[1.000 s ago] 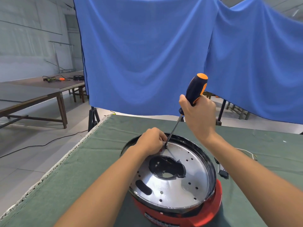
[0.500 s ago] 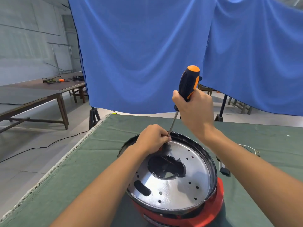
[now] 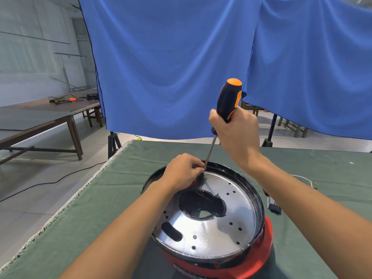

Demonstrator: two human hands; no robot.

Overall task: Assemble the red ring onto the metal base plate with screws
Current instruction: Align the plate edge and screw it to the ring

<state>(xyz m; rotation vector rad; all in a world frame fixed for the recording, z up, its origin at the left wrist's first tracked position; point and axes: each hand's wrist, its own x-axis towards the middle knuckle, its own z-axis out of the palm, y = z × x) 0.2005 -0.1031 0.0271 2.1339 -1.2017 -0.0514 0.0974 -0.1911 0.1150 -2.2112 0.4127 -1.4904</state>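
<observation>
A round shiny metal base plate [image 3: 237,214] with a dark centre opening and several small holes lies on the green table. The red ring [image 3: 265,246] shows under its near right edge. My right hand [image 3: 237,129] grips the black and orange screwdriver [image 3: 228,99] by its handle. The shaft slants down to the plate's far left rim. My left hand [image 3: 184,171] rests on that rim, its fingers pinching around the screwdriver tip; the screw itself is hidden by my fingers.
A small black connector with a white wire [image 3: 274,207] lies on the green cloth [image 3: 104,208] just right of the plate. The table's left edge runs diagonally past my left arm. A blue curtain [image 3: 181,67] hangs behind; wooden tables [image 3: 50,115] stand far left.
The screwdriver has tipped more upright, its handle shifting left and up in my right hand. My left hand stays at the tip on the plate's rim.
</observation>
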